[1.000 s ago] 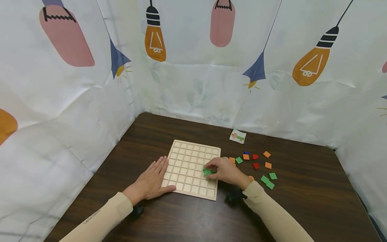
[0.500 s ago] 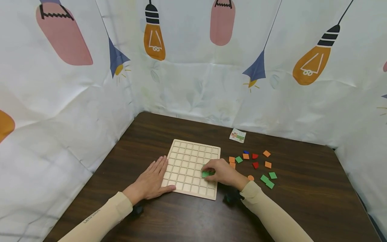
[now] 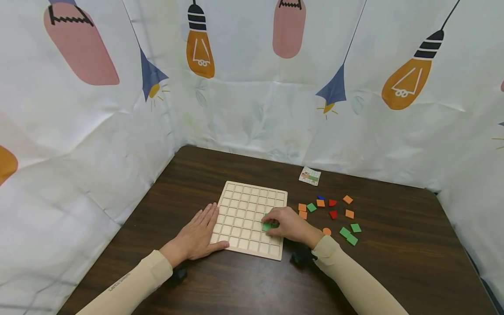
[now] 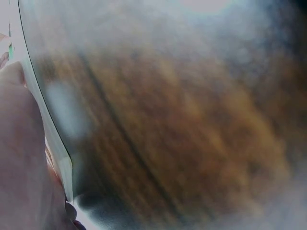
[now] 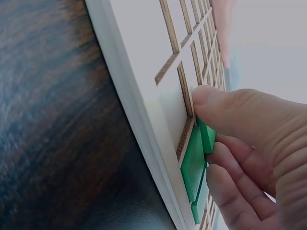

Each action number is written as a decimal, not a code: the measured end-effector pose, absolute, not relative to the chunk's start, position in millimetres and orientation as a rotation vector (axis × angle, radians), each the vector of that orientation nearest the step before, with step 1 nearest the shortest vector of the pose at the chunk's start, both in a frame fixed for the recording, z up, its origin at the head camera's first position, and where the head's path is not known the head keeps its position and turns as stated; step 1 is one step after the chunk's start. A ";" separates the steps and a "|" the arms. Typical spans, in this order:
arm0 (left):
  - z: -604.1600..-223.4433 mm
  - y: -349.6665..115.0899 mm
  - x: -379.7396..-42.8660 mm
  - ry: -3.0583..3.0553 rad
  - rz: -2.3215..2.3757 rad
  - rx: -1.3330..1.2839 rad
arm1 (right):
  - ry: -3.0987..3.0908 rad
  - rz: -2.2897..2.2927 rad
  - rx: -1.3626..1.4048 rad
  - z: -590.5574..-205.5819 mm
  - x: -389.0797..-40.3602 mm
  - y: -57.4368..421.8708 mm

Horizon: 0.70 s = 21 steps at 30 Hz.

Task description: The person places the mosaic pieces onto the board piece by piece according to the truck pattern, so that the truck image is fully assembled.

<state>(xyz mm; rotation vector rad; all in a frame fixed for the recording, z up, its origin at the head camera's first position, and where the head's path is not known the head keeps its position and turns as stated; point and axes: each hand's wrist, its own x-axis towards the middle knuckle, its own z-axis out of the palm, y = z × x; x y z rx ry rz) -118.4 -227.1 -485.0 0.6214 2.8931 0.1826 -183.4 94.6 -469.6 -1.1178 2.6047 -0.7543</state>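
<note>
A pale wooden grid board [image 3: 240, 213] lies on the dark table. My left hand [image 3: 194, 234] rests flat at its left edge, fingers straight and thumb along the near corner. On the right part of the board, my right hand [image 3: 289, 224] pinches a green square tile [image 3: 267, 226] between thumb and fingers, low over the cells. In the right wrist view more green tiles [image 5: 193, 163] sit in cells by the board's edge, beside the fingers. The hand partly hides the green tiles in the head view. The left wrist view is mostly blurred tabletop.
Right of the board lie loose orange tiles [image 3: 349, 214], red pieces [image 3: 333, 215], green tiles [image 3: 351, 239], an orange round piece [image 3: 327, 232] and a blue piece [image 3: 321, 197]. A small printed card [image 3: 309, 176] lies behind them. Patterned cloth [image 3: 252, 109] hangs around the table.
My right hand has shifted slightly left and toward me over the board with the green tile, then nearly stopped. The left hand stays in place.
</note>
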 end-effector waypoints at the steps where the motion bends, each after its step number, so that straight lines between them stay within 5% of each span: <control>1: -485.3 -227.0 -118.4 2.892 0.182 0.620 | 2.606 -0.754 -1.118 -469.7 -183.4 94.6; 21: -481.0 -225.3 -117.1 2.891 0.211 0.613 | 2.592 -0.892 -1.051 -468.4 -184.2 111.3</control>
